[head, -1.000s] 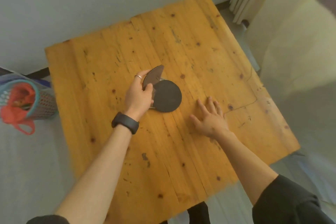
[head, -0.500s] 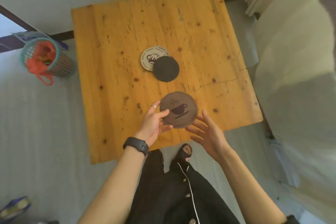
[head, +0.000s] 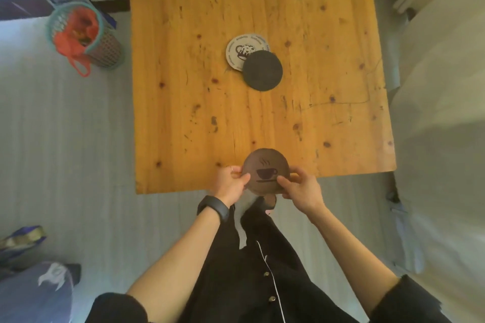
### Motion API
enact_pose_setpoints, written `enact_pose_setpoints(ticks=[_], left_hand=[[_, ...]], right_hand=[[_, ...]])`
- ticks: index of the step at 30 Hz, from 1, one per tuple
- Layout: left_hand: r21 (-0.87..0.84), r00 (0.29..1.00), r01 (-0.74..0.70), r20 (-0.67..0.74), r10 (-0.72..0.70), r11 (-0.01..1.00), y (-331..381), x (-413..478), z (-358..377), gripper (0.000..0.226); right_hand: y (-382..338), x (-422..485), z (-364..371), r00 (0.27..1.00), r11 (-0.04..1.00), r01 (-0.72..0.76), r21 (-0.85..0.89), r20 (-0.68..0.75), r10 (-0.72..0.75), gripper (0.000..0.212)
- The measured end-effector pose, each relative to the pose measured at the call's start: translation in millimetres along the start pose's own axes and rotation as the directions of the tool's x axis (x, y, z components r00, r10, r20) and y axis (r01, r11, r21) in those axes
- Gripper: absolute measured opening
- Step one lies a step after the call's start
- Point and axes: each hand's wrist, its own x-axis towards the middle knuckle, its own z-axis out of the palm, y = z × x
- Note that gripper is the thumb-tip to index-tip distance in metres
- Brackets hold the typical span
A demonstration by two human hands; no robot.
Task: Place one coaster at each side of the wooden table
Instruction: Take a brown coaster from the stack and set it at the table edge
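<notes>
A round brown coaster (head: 265, 164) with a steaming-cup print hangs over the near edge of the wooden table (head: 183, 86). My left hand (head: 231, 184) pinches its left rim and my right hand (head: 301, 187) pinches its right rim. Near the table's middle lies a white coaster (head: 240, 50) with a mug drawing. A plain black coaster (head: 262, 70) overlaps its lower right part.
A teal mesh basket (head: 105, 52) with a red bag inside stands on the floor left of the table. A pale bed or sofa (head: 441, 113) runs along the right. A bluish bag (head: 34, 286) lies at the lower left. My dark trousers are below the hands.
The brown coaster came from the central pile toward me to the near edge. My right hand has joined the left in gripping it. The view rose and pulled back.
</notes>
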Motion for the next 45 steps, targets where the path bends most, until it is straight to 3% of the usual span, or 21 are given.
enact_pose_setpoints(ticks=[2,6,20,31,38,41,45], left_hand=[[0.074,0.997,-0.031,-0.065,0.036,0.997,-8,12,0,0.028],[0.058,0.988,-0.049,-0.141,0.057,0.997,-8,35,2,0.018],[0.177,0.965,-0.005,-0.259,0.051,0.984,4,71,17,0.014],[0.297,0.954,-0.057,-0.267,0.140,0.953,2,75,23,0.011],[0.335,0.946,-0.066,-0.278,0.166,0.940,1,75,27,0.014],[0.443,0.939,-0.085,-0.264,0.220,0.893,4,72,27,0.020],[0.691,0.850,-0.255,-0.173,0.498,0.676,-4,67,27,0.026]], right_hand=[[4,10,8,0.999,0.990,0.000,-0.138,-0.046,-0.006,0.017],[-5,35,17,0.994,0.973,0.015,-0.232,-0.101,-0.039,0.027],[-13,89,14,0.977,0.922,-0.036,-0.386,-0.209,-0.050,0.025],[-6,93,13,0.961,0.958,-0.100,-0.268,-0.274,0.024,0.022],[-2,93,12,0.967,0.956,-0.075,-0.283,-0.255,0.000,0.022],[0,91,12,0.971,0.946,-0.040,-0.321,-0.238,-0.039,0.022],[4,86,13,0.957,0.842,0.129,-0.523,-0.156,-0.243,0.019]])
